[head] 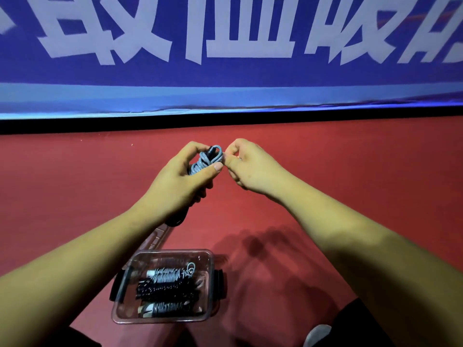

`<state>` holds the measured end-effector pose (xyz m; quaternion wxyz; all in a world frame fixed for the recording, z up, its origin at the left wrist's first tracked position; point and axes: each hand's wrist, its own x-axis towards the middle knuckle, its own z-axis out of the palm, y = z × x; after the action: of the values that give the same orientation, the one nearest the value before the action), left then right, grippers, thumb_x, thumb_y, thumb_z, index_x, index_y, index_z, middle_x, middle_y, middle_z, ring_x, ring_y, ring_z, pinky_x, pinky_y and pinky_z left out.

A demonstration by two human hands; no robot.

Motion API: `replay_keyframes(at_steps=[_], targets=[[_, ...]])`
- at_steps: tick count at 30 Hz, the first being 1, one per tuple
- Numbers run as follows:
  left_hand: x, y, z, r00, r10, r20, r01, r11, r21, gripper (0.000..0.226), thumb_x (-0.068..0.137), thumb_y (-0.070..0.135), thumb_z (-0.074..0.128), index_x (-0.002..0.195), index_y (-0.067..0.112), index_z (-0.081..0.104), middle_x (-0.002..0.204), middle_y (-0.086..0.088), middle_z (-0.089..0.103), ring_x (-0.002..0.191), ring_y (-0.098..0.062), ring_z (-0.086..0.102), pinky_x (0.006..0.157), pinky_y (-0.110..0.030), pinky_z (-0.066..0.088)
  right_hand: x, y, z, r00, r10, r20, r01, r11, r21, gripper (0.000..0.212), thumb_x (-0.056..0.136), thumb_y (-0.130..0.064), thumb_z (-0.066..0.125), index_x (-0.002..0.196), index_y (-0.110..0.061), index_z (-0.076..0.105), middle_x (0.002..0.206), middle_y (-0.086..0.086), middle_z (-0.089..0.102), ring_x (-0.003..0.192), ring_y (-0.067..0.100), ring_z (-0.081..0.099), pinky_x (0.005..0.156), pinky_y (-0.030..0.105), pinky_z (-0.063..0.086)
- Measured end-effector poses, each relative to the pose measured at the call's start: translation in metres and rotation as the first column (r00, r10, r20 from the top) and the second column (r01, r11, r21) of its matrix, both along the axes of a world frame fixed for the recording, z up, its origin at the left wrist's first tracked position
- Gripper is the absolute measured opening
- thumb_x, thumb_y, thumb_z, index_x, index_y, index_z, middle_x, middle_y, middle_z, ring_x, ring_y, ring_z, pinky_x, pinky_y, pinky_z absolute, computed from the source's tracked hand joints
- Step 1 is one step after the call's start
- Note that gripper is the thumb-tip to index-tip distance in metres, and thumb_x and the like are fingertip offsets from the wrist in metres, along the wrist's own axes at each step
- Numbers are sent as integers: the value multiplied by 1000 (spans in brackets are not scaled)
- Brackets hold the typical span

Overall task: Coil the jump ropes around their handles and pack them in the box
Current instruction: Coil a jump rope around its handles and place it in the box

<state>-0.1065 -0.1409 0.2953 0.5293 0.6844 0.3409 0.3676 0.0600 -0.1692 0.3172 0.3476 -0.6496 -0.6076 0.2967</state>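
My left hand (179, 179) grips a grey jump rope (206, 159) coiled around its black handles, held up above the red floor. The handles' lower ends stick out below my palm. My right hand (246, 164) pinches the end of the grey rope at the top of the coil, right beside my left thumb. Below, near me, a clear plastic box (125, 306) with black side latches sits on the floor. Inside it lie three coiled ropes: a grey one (167, 274), a black one (165, 290) and another grey one (166, 309).
The box's clear lid (156, 239) lies on the red floor (75, 184) just behind the box, partly under my left forearm. A blue banner with large white characters (225, 46) runs across the back. My dark-clothed legs show at the bottom edge.
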Motion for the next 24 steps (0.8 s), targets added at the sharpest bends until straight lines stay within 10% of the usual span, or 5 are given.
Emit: replay_keyframes(at_steps=[10,16,24], targets=[[10,-4,1,996,55,73,-44,989,-143,22,96,21,63,110,13,48,59,-9,51,48,-22,43,48,-29,36,12,-11,21,999,40,14,-42,971,234,6,87,-12,68,80,-12,68,61,12,64,52,11,55,51,26,43],[2,1,-5,998,60,23,-53,968,-245,19,94,21,65,104,14,49,59,-9,53,49,-22,45,51,-31,37,20,-18,33,959,281,14,-281,953,115,6,88,-8,69,93,-5,70,69,15,69,60,17,64,62,36,55],[4,0,-3,999,-21,-45,4,939,-344,13,93,19,67,92,22,55,60,-11,53,48,-22,44,52,-30,34,22,-14,33,905,280,321,-332,936,119,5,88,-18,67,89,-16,72,73,0,66,65,12,58,63,25,44]])
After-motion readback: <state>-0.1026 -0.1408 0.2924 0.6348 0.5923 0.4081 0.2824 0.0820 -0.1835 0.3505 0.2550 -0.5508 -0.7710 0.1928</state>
